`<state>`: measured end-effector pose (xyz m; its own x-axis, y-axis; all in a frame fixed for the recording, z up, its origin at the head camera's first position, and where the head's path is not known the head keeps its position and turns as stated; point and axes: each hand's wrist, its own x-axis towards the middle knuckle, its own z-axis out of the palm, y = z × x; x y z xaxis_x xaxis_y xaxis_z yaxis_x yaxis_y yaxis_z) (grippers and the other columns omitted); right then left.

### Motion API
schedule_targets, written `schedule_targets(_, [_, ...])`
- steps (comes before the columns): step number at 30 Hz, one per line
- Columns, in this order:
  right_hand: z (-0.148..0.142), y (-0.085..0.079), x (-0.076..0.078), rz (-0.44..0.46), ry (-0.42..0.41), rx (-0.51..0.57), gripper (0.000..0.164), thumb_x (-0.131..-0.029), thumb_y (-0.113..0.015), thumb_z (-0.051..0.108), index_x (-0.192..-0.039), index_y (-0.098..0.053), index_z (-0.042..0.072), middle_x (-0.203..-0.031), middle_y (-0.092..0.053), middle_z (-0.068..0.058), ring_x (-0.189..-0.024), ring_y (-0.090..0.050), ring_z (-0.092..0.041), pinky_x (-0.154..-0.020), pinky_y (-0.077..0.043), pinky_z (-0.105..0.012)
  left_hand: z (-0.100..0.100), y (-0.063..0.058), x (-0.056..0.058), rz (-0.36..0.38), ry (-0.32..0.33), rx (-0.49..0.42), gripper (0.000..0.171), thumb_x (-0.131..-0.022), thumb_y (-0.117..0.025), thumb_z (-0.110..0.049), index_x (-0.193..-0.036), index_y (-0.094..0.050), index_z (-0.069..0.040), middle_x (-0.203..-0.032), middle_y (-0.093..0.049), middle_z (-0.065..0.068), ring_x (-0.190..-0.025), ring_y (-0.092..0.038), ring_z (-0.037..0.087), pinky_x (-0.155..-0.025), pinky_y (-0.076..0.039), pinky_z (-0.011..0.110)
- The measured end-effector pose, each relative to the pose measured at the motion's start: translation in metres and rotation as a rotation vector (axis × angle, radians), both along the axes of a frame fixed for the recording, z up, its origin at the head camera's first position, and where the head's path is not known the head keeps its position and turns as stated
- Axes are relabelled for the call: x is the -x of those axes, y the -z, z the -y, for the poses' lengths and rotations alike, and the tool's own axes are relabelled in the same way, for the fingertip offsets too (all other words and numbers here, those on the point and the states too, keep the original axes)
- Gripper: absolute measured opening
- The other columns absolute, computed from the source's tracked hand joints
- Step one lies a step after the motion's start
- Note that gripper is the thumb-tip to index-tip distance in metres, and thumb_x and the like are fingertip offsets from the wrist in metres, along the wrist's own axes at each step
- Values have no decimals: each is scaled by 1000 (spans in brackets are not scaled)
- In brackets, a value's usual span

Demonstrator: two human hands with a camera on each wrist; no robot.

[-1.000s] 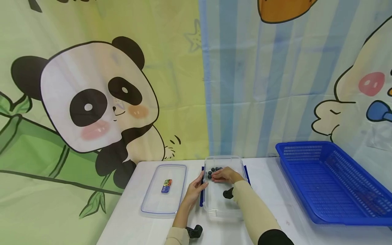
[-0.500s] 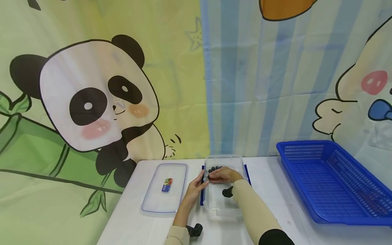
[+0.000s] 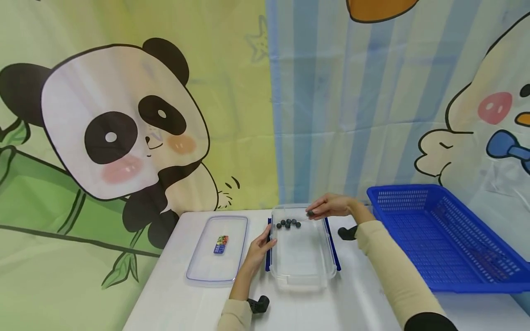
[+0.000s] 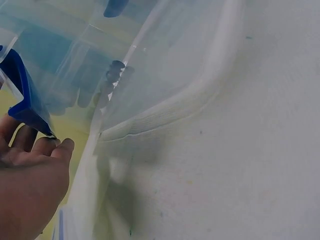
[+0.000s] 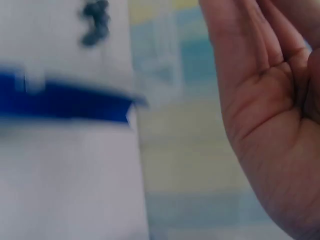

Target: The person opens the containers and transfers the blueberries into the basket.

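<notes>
A clear plastic box [image 3: 304, 257] with blue side clips stands on the white table in the head view. Several dark round balls [image 3: 288, 224] lie clustered inside, towards its far left. My left hand [image 3: 257, 250] grips the box's left side, thumb at the rim; the left wrist view shows its curled fingers against a blue clip [image 4: 25, 95]. Above the box's far right corner, my right hand [image 3: 333, 205] pinches one dark ball [image 3: 310, 213] between its fingertips. That ball is out of sight in the right wrist view, where the palm [image 5: 265, 125] fills the right side.
Left of the box lies a clear lid [image 3: 217, 266] with a blue rim and a small coloured label. A large blue mesh basket [image 3: 449, 243] stands at the right. Behind the table [image 3: 165, 303] hangs a printed curtain [image 3: 232, 115].
My right hand has risen from the ball cluster and moved right and away, now with one ball in its fingertips. The left hand stays at the box. The head view has shifted slightly.
</notes>
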<state>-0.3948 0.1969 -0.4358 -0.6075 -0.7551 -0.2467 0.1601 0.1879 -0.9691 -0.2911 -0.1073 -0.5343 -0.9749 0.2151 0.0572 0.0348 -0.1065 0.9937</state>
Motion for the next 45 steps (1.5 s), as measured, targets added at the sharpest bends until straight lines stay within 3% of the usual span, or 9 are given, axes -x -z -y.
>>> schedule_targets(5, [-89,-20,-21,-90,-25,1,31,-95,-44,-2,-124,-53,-7,-118,-60,-15,-109,-57,-25,-96,-43,-43,0,2,-1,16,10,-13,62,-89,-62,-12,-141,-30,-2,-149,-18,12,-137,-15,28,-111,-16,35])
schedule_targets(10, [-177,-16,-52,-92,-41,39,34,-96,-37,-7,-127,-49,-9,-123,-57,-16,-112,-55,-25,-96,-42,-43,-1,6,-6,30,16,-17,65,-88,-63,-14,-141,-29,-1,-149,-17,13,-137,-16,29,-111,-16,34])
schedule_targets(14, [-237,0,-71,15,-74,134,39,-96,-25,-11,-133,-40,-11,-129,-52,-18,-118,-50,-26,-100,-37,-42,-1,7,-8,14,17,-16,68,-86,-66,-18,-141,-30,-1,-149,-18,14,-136,-17,30,-110,-17,36])
schedule_targets(18, [-278,20,-87,189,-85,244,46,-97,-15,-12,-135,-39,-7,-133,-49,-17,-123,-44,-27,-103,-34,-38,-1,7,-8,-6,23,-10,63,-88,-62,-13,-141,-29,1,-149,-17,16,-136,-17,31,-110,-16,36])
schedule_targets(23, [-305,51,-104,454,-98,396,54,-97,-3,-10,-138,-37,-3,-139,-40,-20,-131,-31,-30,-110,-16,-39,-1,7,-8,1,25,-7,62,-89,-61,-10,-141,-29,0,-149,-17,16,-136,-18,31,-110,-17,36])
schedule_targets(27, [-316,71,-114,588,-95,459,57,-97,1,-6,-139,-38,1,-142,-35,-19,-135,-22,-29,-109,0,-38,-2,5,-8,7,31,-13,62,-89,-61,-10,-141,-29,0,-149,-17,16,-136,-18,31,-110,-17,36])
schedule_targets(32, [-326,82,-120,606,-67,477,56,-99,-1,0,-138,-41,3,-142,-35,-19,-135,-22,-30,-110,1,-39,-2,1,-7,3,25,-20,61,-89,-61,-8,-141,-30,1,-149,-17,16,-136,-17,31,-110,-16,36])
schedule_targets(38, [-337,84,-121,632,-44,512,54,-101,-4,6,-135,-46,6,-141,-37,-19,-134,-25,-30,-110,1,-37,-1,0,-5,-1,19,-7,65,-87,-64,-14,-141,-30,0,-149,-17,15,-136,-17,30,-110,-16,36])
schedule_targets(45, [-344,79,-125,615,-26,509,54,-102,-6,8,-132,-50,9,-137,-43,-16,-132,-33,-27,-111,-5,-36,0,18,9,-3,-16,-18,62,-88,-63,-13,-142,-33,-7,-150,-19,11,-137,-18,28,-111,-16,35])
